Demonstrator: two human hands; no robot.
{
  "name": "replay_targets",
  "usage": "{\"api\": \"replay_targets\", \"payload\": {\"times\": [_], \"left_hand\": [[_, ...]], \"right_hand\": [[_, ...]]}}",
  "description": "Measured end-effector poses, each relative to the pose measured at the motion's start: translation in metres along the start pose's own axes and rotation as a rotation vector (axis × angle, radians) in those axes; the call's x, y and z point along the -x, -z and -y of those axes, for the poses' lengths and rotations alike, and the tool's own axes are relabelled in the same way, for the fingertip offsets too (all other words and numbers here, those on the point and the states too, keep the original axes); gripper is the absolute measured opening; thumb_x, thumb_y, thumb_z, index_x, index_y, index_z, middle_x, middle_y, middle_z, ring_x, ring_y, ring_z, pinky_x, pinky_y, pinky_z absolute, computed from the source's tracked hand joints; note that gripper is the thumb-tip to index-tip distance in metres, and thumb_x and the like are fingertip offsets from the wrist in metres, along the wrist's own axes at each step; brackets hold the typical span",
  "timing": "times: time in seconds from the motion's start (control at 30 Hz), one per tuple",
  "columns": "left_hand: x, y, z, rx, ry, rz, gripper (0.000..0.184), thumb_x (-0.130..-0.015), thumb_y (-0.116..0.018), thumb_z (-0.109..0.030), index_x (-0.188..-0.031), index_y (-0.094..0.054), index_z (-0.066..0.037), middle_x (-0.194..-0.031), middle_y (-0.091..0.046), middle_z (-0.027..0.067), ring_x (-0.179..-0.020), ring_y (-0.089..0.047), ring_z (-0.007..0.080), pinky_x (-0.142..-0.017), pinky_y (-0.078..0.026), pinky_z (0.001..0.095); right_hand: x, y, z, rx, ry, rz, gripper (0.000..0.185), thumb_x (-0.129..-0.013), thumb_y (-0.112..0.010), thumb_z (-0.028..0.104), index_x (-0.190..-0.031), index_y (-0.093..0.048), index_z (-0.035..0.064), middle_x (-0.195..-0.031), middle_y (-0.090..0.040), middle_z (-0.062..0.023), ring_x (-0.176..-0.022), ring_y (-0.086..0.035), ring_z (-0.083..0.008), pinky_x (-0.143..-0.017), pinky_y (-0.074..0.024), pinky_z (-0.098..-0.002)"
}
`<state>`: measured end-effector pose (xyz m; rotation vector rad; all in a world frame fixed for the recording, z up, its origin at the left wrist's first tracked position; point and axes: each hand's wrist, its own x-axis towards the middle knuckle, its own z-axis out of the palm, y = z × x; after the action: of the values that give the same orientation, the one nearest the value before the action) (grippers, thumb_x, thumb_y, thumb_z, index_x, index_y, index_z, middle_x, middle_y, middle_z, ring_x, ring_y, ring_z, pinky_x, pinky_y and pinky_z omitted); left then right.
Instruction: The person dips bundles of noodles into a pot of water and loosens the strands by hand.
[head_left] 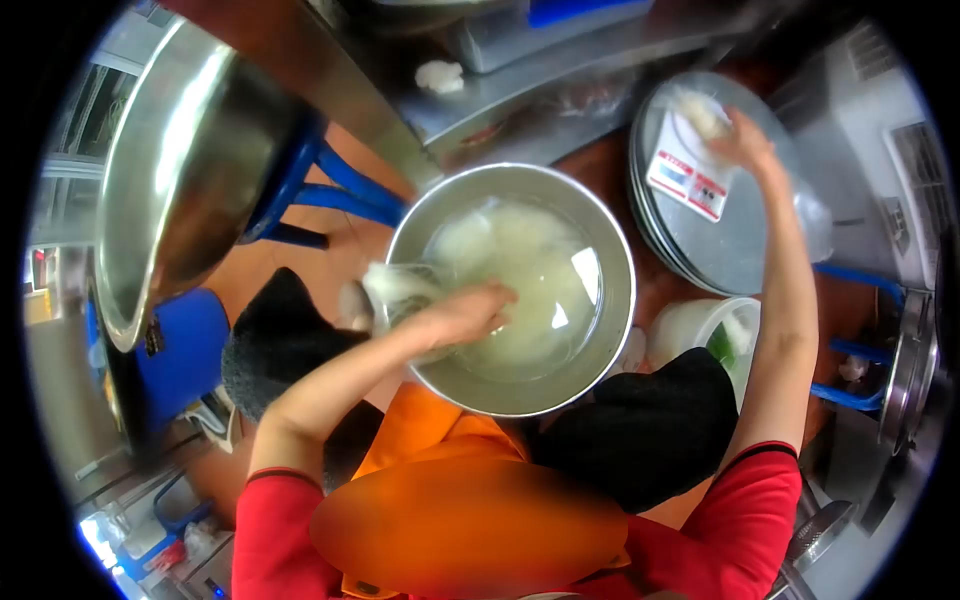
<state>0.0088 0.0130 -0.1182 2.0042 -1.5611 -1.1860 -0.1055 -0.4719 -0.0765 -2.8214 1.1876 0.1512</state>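
Note:
Between my knees stands a large metal pot (400,215) with cloudy liquid and pale food (470,240) under the surface. My left hand (470,315) is over the pot, its fingers curled down at the liquid; what they hold, if anything, is hidden. Beside that wrist, a clear plastic bag (395,290) with whitish contents hangs at the pot's left rim. To the right, my right hand (745,142) reaches over a white kitchen scale (690,165), its fingers closed around a soft pale clump of food (705,118), blurred, at the scale's plate.
The scale sits on stacked round metal lids or trays (740,245). Below them is a white bucket (735,315) with something green inside. A big metal basin (165,190) rests on a blue stool (340,190) at left. A metal shelf (560,75) runs behind the pot.

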Motion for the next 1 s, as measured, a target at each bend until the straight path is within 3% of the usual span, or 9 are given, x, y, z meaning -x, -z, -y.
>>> {"api": "replay_targets", "payload": {"times": [0.07,0.23,0.37,0.47,0.57,0.67,0.77,0.8,1.0], "left_hand": [[-0.026,-0.006,-0.006,0.042,0.068,-0.082,0.042,-0.083,-0.063,-0.014,-0.121,-0.050,0.000,-0.113,-0.050,0.0212,-0.101,-0.053,0.0370,-0.089,-0.044,0.0400],[-0.086,-0.022,-0.002,-0.162,0.139,-0.324,0.067,-0.073,-0.075,-0.020,-0.127,-0.044,0.003,-0.116,-0.046,0.0216,-0.110,-0.046,0.0380,-0.093,-0.041,0.0402],[-0.112,-0.045,-0.009,-0.266,0.149,-0.249,0.076,-0.068,-0.078,-0.022,-0.130,-0.041,0.001,-0.119,-0.044,0.0196,-0.112,-0.044,0.0359,-0.095,-0.039,0.0425],[-0.107,-0.059,-0.025,-0.272,0.115,-0.283,0.076,-0.065,-0.077,-0.017,-0.131,-0.041,0.000,-0.123,-0.043,0.0183,-0.116,-0.041,0.0345,-0.097,-0.037,0.0435],[-0.087,-0.072,-0.016,-0.243,0.098,-0.424,0.066,-0.072,-0.068,-0.013,-0.131,-0.041,-0.001,-0.124,-0.043,0.0180,-0.117,-0.041,0.0338,-0.097,-0.036,0.0477],[-0.057,-0.078,-0.021,-0.704,-0.012,-0.486,0.057,-0.078,-0.058,-0.010,-0.133,-0.041,-0.003,-0.126,-0.043,0.0158,-0.118,-0.041,0.0318,-0.098,-0.034,0.0516],[-0.057,-0.099,-0.031,-0.791,-0.167,-0.244,0.053,-0.081,-0.051,-0.010,-0.133,-0.043,-0.004,-0.128,-0.044,0.0115,-0.117,-0.042,0.0290,-0.100,-0.030,0.0542],[-0.060,-0.098,-0.033,-0.770,-0.218,-0.171,0.050,-0.080,-0.053,-0.012,-0.129,-0.049,-0.004,-0.128,-0.046,0.0083,-0.122,-0.040,0.0267,-0.104,-0.028,0.0482],[-0.086,-0.131,-0.026,-0.748,-0.159,-0.005,0.026,-0.084,-0.051,-0.018,-0.101,-0.070,-0.014,-0.126,-0.053,0.0032,-0.123,-0.040,0.0217,-0.101,-0.029,0.0429]], "right_hand": [[-0.010,-0.010,-0.004,-0.050,0.003,0.097,0.065,-0.074,-0.067,0.032,-0.132,-0.047,0.0092,-0.126,-0.055,-0.0186,-0.119,-0.052,-0.0300,-0.099,-0.0364,-0.0485],[-0.017,-0.036,-0.017,-0.210,0.027,0.007,0.060,-0.076,-0.066,0.031,-0.128,-0.049,0.0057,-0.116,-0.061,-0.0199,-0.112,-0.057,-0.0325,-0.092,-0.0412,-0.0464],[-0.004,-0.031,-0.013,-0.297,0.024,-0.074,0.058,-0.079,-0.066,0.030,-0.125,-0.049,-0.0009,-0.110,-0.061,-0.0245,-0.104,-0.060,-0.0338,-0.086,-0.0468,-0.0390],[0.039,-0.012,-0.015,-0.720,0.076,-0.047,0.053,-0.086,-0.063,0.027,-0.126,-0.047,-0.0044,-0.109,-0.062,-0.0181,-0.097,-0.062,-0.0221,-0.084,-0.0472,-0.0320],[0.110,0.028,0.004,-1.023,0.064,-0.052,0.052,-0.089,-0.061,0.024,-0.129,-0.044,-0.0041,-0.114,-0.060,-0.0121,-0.101,-0.057,-0.0162,-0.087,-0.0445,-0.0287],[0.161,0.045,-0.007,-1.179,0.024,0.031,0.053,-0.090,-0.061,0.019,-0.133,-0.040,-0.0038,-0.119,-0.057,-0.0105,-0.106,-0.054,-0.0155,-0.091,-0.0423,-0.0285],[0.212,0.070,0.013,-1.274,-0.057,0.039,0.054,-0.089,-0.061,0.016,-0.134,-0.038,-0.0035,-0.120,-0.056,-0.0107,-0.108,-0.054,-0.0159,-0.092,-0.0423,-0.0299],[0.229,0.080,0.022,-1.301,-0.087,0.019,0.055,-0.089,-0.061,0.015,-0.134,-0.038,-0.0034,-0.120,-0.056,-0.0107,-0.107,-0.054,-0.0159,-0.092,-0.0426,-0.0304],[0.289,0.100,0.042,-1.411,0.049,0.155,0.062,-0.084,-0.069,0.019,-0.134,-0.039,-0.0025,-0.117,-0.057,-0.0075,-0.103,-0.055,-0.0136,-0.090,-0.0435,-0.0275]]}}
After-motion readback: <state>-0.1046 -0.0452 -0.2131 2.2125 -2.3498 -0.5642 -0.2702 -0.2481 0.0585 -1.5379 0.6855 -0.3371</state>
